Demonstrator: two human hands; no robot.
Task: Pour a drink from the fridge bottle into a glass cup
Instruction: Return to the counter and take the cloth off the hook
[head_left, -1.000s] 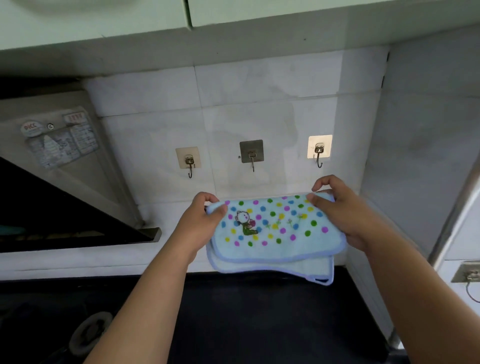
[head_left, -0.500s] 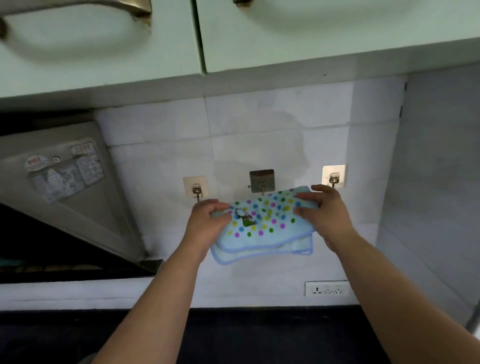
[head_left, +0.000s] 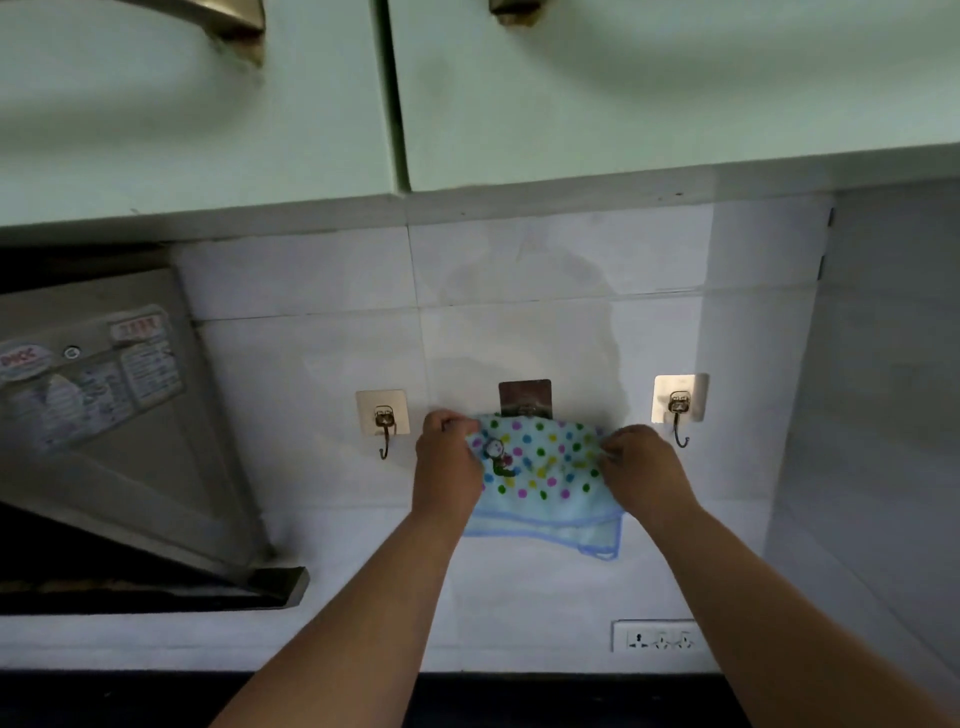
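Forearms reach up from the bottom edge of my feed, over a dark countertop (head_left: 545, 701) that shows as a strip along the lower frame. At centre frame the left hand (head_left: 447, 462) grips the upper left edge of a towel (head_left: 545, 467), fingers curled over the cloth. The right hand (head_left: 644, 467) pinches the towel's upper right edge, its fingers bent round the fabric. The towel is light blue with coloured dots, a small cartoon figure near the left hand and a darker blue border; it hangs folded between the two hands, with one lower corner drooping at the right.

Behind it I see the white tiled wall. A wall socket (head_left: 657, 635) sits low and right of centre. Three adhesive hooks run in a row: the left hook (head_left: 383, 421) just beside the left hand, the right hook (head_left: 679, 405) just beside the right hand, and the middle hook (head_left: 524, 397), whose plate the towel's top edge meets. Its prong is hidden by the cloth.

A steel range hood (head_left: 104, 415) with stickers fills the left of the frame. Pale green cabinets (head_left: 623, 93) span the top, with a metal handle (head_left: 223, 15) at upper left.

Where the bottle and the glass cup stand I cannot tell from this view.
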